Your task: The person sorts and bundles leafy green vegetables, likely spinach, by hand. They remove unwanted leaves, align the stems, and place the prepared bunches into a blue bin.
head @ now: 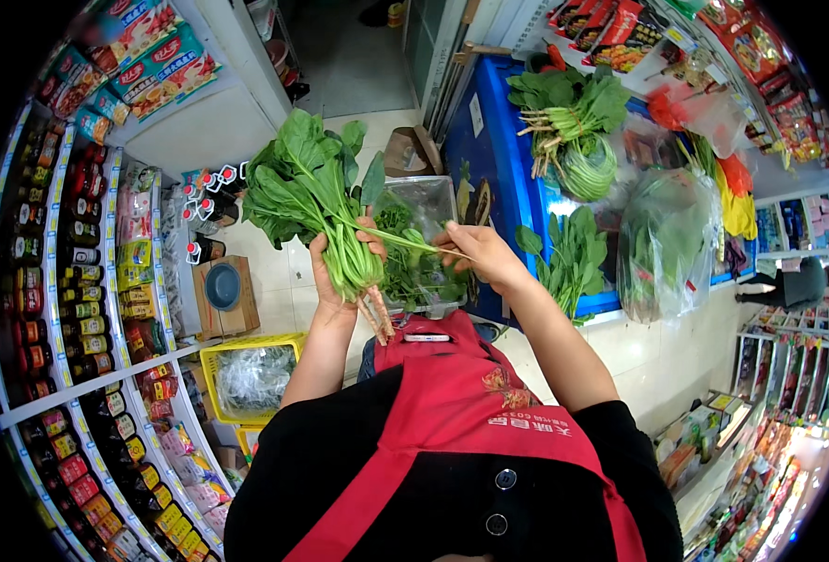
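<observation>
My left hand grips a thick bunch of spinach by its stems, with the broad leaves pointing away from me and the pale pinkish roots hanging toward my apron. In my right hand, a single spinach stem is pinched between thumb and fingers near its thin root. That stem runs across to the bunch; whether it is separate from it, I cannot tell. Below both hands stands a clear plastic bin holding loose green leaves and stems.
On the right, a blue chest freezer bears a tied spinach bunch, loose leafy greens and a plastic bag of greens. At left are shelves of jars, a cardboard box and a yellow crate. Another person is far right.
</observation>
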The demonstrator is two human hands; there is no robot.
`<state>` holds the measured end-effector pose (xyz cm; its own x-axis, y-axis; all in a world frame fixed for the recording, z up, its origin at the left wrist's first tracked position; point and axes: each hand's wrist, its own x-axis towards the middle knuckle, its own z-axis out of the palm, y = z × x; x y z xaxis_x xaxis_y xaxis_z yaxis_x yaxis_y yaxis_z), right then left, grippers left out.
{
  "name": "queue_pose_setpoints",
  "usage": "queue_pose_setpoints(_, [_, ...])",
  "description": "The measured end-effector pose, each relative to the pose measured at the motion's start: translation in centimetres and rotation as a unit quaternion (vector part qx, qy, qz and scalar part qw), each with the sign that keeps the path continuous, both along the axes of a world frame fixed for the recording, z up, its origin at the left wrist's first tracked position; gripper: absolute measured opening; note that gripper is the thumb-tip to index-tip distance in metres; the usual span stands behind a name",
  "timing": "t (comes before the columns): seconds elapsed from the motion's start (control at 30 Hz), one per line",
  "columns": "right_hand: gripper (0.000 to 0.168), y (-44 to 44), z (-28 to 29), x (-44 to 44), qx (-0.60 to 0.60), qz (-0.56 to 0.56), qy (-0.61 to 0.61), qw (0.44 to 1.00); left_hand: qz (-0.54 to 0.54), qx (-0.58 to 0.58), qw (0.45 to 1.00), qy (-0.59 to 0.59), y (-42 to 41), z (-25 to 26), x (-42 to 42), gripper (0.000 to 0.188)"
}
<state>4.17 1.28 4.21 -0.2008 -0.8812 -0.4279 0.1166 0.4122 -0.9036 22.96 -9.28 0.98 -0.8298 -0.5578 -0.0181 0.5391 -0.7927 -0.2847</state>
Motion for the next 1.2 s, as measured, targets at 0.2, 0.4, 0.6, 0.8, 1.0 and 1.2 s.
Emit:
queue_pose_setpoints(0.2, [0.027, 1.0, 3.1, 0.7, 0.06, 0.052, -0.295, 0.952, -0.02, -0.056, 0.997, -0.04, 0.5, -0.6, -1.4, 0.066])
queue_pose_setpoints(0.4, [0.011, 2.0, 5.8, 1.3, 0.014, -0.083, -0.144, 0.986, -0.078, -0.091, 0.987, -0.102, 1.0, -0.6, -2.7, 0.06])
queue_pose_setpoints(0.6, [0.012, 1.4, 9.3, 2.1, -0.121, -0.119, 0.093, 0.981, -0.112, -0.148, 0.952, -0.242, 1.7, -3.1, -4.3, 0.05])
queue_pose_setpoints(0.8, [0.015, 1.0, 4.7, 3.4, -0.094, -0.056, 0.392, 0.914, -0.091, -0.121, 0.958, -0.242, 4.0, -3.6, -6.4, 0.055])
queue_pose_setpoints(1.0, [0.018, 1.4, 3.1, 3.2, -0.048, -0.015, 0.491, 0.869, -0.087, -0.153, 0.941, -0.288, 4.8, -3.3, -6.9, 0.048])
queue_pose_setpoints(1.2, [0.017, 1.6, 3.1, 2.5, -0.026, -0.027, 0.449, 0.893, -0.104, -0.139, 0.937, -0.303, 4.7, -2.2, -7.5, 0.034])
